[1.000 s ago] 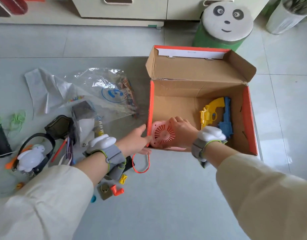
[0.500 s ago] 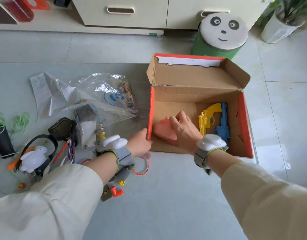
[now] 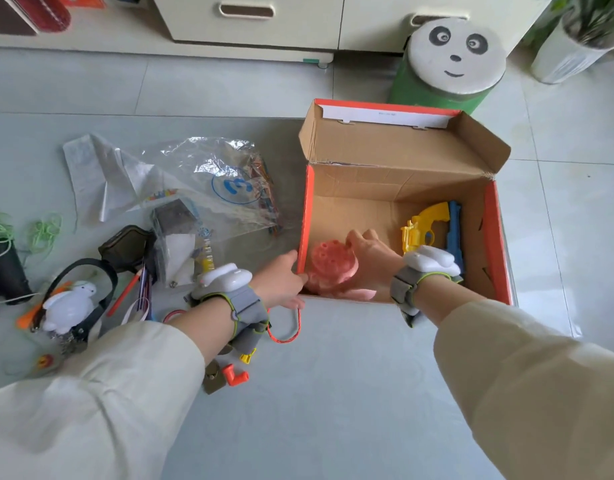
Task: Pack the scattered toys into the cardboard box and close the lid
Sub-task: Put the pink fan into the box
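Two hands at box (image 3: 367,181). We see right hand (image 3: 374,261) inside near-left corner, fingers curled round fan (image 3: 329,261); fan low in box by left wall. Left hand (image 3: 281,278) outside wall, fingers straight, touching it. Loose toys (image 3: 69,301) lie left, nearer left hand.

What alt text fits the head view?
The right hand holds a pink fan inside the open cardboard box, near a yellow toy gun and a blue toy gun; the left hand rests against the box's outer left wall. More toys lie scattered on the floor beside it.
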`<action>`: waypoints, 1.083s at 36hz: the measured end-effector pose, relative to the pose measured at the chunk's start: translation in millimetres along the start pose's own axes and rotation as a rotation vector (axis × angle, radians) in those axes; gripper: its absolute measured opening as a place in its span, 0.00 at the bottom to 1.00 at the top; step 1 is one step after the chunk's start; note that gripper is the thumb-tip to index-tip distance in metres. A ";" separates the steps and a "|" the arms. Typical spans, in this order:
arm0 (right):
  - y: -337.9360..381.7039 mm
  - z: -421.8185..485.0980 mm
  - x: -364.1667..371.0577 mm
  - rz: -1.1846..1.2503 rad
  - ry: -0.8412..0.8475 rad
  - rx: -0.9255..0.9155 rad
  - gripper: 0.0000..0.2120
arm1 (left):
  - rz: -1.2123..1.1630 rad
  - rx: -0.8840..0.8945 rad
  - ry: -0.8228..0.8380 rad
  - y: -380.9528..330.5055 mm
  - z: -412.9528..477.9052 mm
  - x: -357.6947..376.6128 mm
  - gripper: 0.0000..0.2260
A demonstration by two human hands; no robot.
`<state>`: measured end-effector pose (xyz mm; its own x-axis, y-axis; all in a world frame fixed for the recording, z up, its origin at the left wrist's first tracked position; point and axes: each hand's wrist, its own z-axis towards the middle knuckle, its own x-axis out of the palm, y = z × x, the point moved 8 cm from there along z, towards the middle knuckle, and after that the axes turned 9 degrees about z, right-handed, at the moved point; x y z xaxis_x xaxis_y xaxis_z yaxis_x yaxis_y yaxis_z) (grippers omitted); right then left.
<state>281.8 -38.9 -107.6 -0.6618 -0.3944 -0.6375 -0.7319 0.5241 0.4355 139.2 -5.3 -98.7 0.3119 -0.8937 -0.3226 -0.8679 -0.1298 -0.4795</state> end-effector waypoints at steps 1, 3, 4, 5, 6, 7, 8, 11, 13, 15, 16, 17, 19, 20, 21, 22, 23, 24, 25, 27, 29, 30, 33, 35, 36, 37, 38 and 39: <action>2.2 0.3 -0.4 0.001 -0.025 -0.041 0.39 | -0.013 0.002 0.010 0.4 1.0 0.1 0.14; 4.2 -1.6 0.4 -0.001 -0.046 -0.110 0.35 | -0.036 0.010 0.024 1.2 1.0 -0.4 0.21; 1.9 -1.4 3.0 0.025 -0.044 -0.105 0.33 | -0.047 0.013 0.027 3.1 0.5 -1.0 0.23; -2.4 -3.0 2.3 0.062 -0.038 -0.084 0.32 | -0.055 0.023 0.028 1.6 0.0 -1.3 0.24; -5.8 -3.3 3.1 0.090 -0.029 -0.068 0.31 | -0.062 0.028 0.029 2.5 -0.1 -1.7 0.24; -9.0 -2.4 4.0 0.097 -0.017 -0.058 0.29 | -0.070 0.034 0.027 2.7 -0.3 -2.1 0.24; -10.9 -2.8 4.5 0.086 -0.007 -0.064 0.27 | -0.074 0.041 0.021 2.5 -1.3 -1.7 0.24; -8.9 -1.4 8.1 0.039 0.036 -0.084 0.23 | -0.086 0.048 0.031 5.3 -1.6 0.0 0.27; -6.0 0.4 10.4 0.020 0.045 -0.074 0.22 | -0.089 0.048 0.041 8.4 -1.5 -0.4 0.29; -4.5 -1.6 12.0 0.015 0.047 -0.063 0.22 | -0.098 0.044 0.049 9.0 -2.0 -0.6 0.29; -3.4 -3.0 12.1 0.022 0.051 -0.058 0.21 | -0.101 0.045 0.050 9.1 -2.2 -1.3 0.29; -4.1 -4.0 13.5 0.033 0.060 -0.049 0.21 | -0.106 0.049 0.049 9.0 -1.8 0.0 0.29; -1.5 -7.4 12.2 0.051 0.069 -0.036 0.20 | -0.096 0.059 0.044 9.0 -2.7 0.1 0.29; -1.2 -7.9 12.3 0.056 0.069 -0.029 0.20 | -0.075 0.057 0.035 10.7 -1.8 0.8 0.29; 1.4 -10.8 10.1 0.054 0.061 -0.016 0.19 | -0.043 0.060 0.020 12.6 -2.7 -0.6 0.27; 5.4 -14.1 6.7 0.050 0.041 -0.010 0.19 | -0.007 0.062 0.004 13.8 -5.9 -3.2 0.27; 6.7 -14.6 4.1 0.051 0.015 0.002 0.19 | 0.024 0.062 -0.009 15.6 -5.1 -4.3 0.26; 11.4 -17.3 -0.5 0.051 -0.025 0.002 0.18 | 0.032 0.056 -0.013 18.2 -7.8 -6.9 0.27; 17.7 -21.5 -5.3 0.048 -0.059 0.012 0.17 | 0.021 0.054 -0.019 20.4 -12.0 -11.6 0.27; 29.5 -28.3 -14.0 0.063 -0.124 0.025 0.14 | 0.050 0.048 -0.039 26.8 -17.7 -21.5 0.23; 54.7 -41.0 -29.1 0.070 -0.223 -0.001 0.11 | 0.091 0.055 -0.064 35.3 -34.0 -42.4 0.17; 68.6 -46.2 -35.7 0.071 -0.274 -0.025 0.10 | 0.100 0.055 -0.063 41.6 -41.0 -52.0 0.15; 107.3 -56.7 -45.2 0.105 -0.323 -0.098 0.08 | 0.146 0.085 -0.073 55.5 -54.6 -76.7 0.09; 148.7 -60.9 -37.8 0.155 -0.244 -0.145 0.09 | 0.180 0.114 -0.124 69.1 -65.2 -105.0 0.09; 170.9 -59.7 -30.2 0.186 -0.194 -0.168 0.10 | 0.203 0.125 -0.152 76.8 -70.2 -120.9 0.10; 180.2 -60.5 -25.2 0.205 -0.146 -0.180 0.11 | 0.216 0.134 -0.171 79.0 -70.8 -124.4 0.12; 200.7 -58.2 -17.7 0.224 -0.130 -0.197 0.12 | 0.258 0.133 -0.182 89.0 -75.5 -137.7 0.15; 220.8 -55.3 -9.3 0.231 -0.126 -0.199 0.14 | 0.286 0.122 -0.195 102.4 -77.9 -151.3 0.16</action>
<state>117.3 38.7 29.7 -0.7980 -0.1791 -0.5754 -0.5900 0.4265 0.6855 -26.9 83.2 -35.4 0.1415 -0.7861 -0.6017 -0.8818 0.1762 -0.4376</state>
